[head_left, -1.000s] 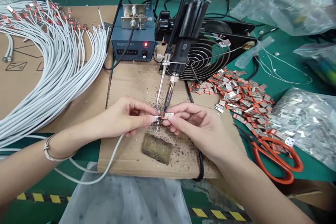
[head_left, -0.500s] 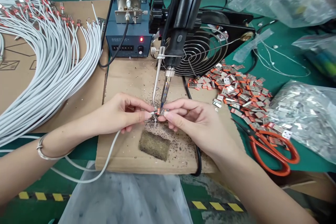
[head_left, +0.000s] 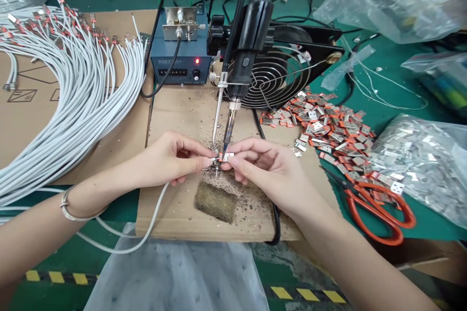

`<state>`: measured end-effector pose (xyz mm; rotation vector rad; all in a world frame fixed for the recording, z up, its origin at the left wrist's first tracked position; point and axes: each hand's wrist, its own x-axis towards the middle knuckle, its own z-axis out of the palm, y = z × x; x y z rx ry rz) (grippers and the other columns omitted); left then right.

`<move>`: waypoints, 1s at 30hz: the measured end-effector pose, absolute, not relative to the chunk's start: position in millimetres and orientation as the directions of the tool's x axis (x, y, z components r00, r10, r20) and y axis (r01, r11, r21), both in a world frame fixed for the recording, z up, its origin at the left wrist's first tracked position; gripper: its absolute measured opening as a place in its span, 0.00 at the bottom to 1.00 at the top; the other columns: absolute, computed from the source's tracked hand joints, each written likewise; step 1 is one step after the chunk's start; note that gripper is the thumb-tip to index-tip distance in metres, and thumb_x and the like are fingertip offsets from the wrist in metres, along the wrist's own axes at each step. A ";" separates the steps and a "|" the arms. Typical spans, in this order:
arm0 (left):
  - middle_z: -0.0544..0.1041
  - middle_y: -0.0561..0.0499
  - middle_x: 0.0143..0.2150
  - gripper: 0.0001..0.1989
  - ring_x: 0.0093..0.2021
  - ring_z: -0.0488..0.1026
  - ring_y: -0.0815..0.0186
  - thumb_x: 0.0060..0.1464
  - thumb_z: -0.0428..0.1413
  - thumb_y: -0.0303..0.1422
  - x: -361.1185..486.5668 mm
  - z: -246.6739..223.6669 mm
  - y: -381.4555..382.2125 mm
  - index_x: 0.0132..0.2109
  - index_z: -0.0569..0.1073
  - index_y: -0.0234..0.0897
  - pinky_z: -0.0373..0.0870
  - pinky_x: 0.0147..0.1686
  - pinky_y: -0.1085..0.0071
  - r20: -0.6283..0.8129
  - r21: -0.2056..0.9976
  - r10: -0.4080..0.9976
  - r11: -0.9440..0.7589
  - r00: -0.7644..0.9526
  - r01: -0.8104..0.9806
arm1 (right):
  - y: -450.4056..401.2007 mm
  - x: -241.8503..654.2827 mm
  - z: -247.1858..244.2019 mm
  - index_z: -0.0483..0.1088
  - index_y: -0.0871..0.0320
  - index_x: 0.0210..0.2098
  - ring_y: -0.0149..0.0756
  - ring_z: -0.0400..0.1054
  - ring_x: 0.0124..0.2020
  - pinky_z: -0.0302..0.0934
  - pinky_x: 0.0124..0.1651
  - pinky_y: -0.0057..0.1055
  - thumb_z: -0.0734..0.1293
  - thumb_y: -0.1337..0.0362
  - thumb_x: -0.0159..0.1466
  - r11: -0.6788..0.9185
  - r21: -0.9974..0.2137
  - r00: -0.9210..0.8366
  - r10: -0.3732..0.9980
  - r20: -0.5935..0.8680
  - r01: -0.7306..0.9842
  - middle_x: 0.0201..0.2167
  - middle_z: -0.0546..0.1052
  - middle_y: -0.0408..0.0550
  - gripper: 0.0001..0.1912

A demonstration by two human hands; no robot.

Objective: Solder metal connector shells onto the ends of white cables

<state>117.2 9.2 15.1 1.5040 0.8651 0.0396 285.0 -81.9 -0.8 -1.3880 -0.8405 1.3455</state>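
My left hand (head_left: 182,158) pinches the end of a white cable (head_left: 156,211), which loops down below the cardboard's front edge. Between the thumb and fingers of my right hand (head_left: 262,167) is a small metal connector (head_left: 228,156) with an orange part. Cable end and connector face each other under the tip of a soldering iron (head_left: 229,126) fixed on a stand. A thin bent metal tube (head_left: 218,116) ends just beside the iron's tip. Whether the wires touch the connector is too small to tell.
A brown sponge (head_left: 216,201) lies in front of my hands. Behind stand a blue soldering unit (head_left: 180,65) and a black fan (head_left: 270,77). White cables (head_left: 73,82) fill the left; loose connectors (head_left: 332,126), orange-handled scissors (head_left: 386,209) and a bag of metal parts (head_left: 419,160) lie right.
The camera view has shifted slightly. Both hands stay at the iron's tip, and the connector in my right hand shows a little more clearly.
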 end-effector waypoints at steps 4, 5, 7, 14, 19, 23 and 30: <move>0.66 0.57 0.17 0.08 0.14 0.59 0.78 0.49 0.57 0.32 119.7 17.5 8.6 0.35 0.78 0.31 0.55 0.13 0.82 -0.422 0.873 0.563 0.041 0.711 0.485 | -82.4 285.8 -0.3 0.73 0.58 0.28 0.25 0.65 0.19 0.61 0.21 0.21 0.72 0.66 0.51 -0.263 -0.957 0.126 0.952 -0.278 -0.125 0.21 0.77 0.44 0.05; 0.66 0.57 0.17 0.08 0.14 0.58 0.78 0.49 0.57 0.32 120.4 17.8 8.4 0.33 0.78 0.31 0.54 0.13 0.81 -0.403 0.875 0.576 0.016 0.711 0.484 | -82.5 286.1 -0.2 0.73 0.58 0.28 0.25 0.65 0.18 0.61 0.21 0.22 0.72 0.65 0.51 -0.260 -0.959 0.125 0.954 -0.274 -0.113 0.22 0.77 0.44 0.05; 0.69 0.57 0.18 0.07 0.14 0.58 0.78 0.49 0.56 0.31 121.6 18.2 8.0 0.31 0.77 0.31 0.54 0.13 0.81 -0.368 0.880 0.594 -0.025 0.716 0.473 | -82.6 286.9 -0.2 0.73 0.58 0.27 0.25 0.65 0.18 0.61 0.21 0.22 0.72 0.65 0.51 -0.258 -0.962 0.121 0.956 -0.267 -0.091 0.22 0.77 0.44 0.05; 0.71 0.57 0.19 0.06 0.14 0.57 0.79 0.49 0.56 0.29 122.7 19.0 7.8 0.31 0.77 0.31 0.53 0.13 0.81 -0.332 0.892 0.605 -0.049 0.724 0.450 | -82.3 288.6 -2.5 0.74 0.59 0.29 0.26 0.65 0.18 0.61 0.20 0.22 0.73 0.63 0.50 -0.272 -0.958 0.127 0.951 -0.283 -0.096 0.22 0.78 0.46 0.08; 0.70 0.58 0.19 0.06 0.14 0.57 0.80 0.50 0.56 0.28 123.7 18.9 6.4 0.31 0.77 0.31 0.52 0.12 0.82 -0.328 0.901 0.610 -0.027 0.721 0.433 | -81.8 288.7 -2.8 0.74 0.59 0.28 0.25 0.65 0.18 0.60 0.20 0.21 0.73 0.63 0.51 -0.261 -0.962 0.120 0.955 -0.270 -0.085 0.21 0.78 0.45 0.07; 0.71 0.58 0.20 0.06 0.15 0.57 0.80 0.50 0.56 0.29 123.1 19.7 6.0 0.31 0.77 0.30 0.52 0.12 0.83 -0.330 0.903 0.604 -0.022 0.725 0.429 | -81.9 289.4 -1.8 0.74 0.59 0.28 0.25 0.65 0.18 0.60 0.20 0.21 0.72 0.63 0.52 -0.262 -0.961 0.114 0.956 -0.271 -0.088 0.21 0.78 0.45 0.06; 0.70 0.57 0.19 0.07 0.14 0.56 0.80 0.50 0.56 0.30 122.2 21.0 6.5 0.31 0.76 0.29 0.53 0.12 0.82 -0.346 0.898 0.595 -0.016 0.726 0.440 | -83.0 290.9 -2.8 0.74 0.58 0.28 0.27 0.69 0.21 0.60 0.21 0.21 0.73 0.63 0.52 -0.269 -0.954 0.089 0.955 -0.282 -0.135 0.22 0.78 0.45 0.07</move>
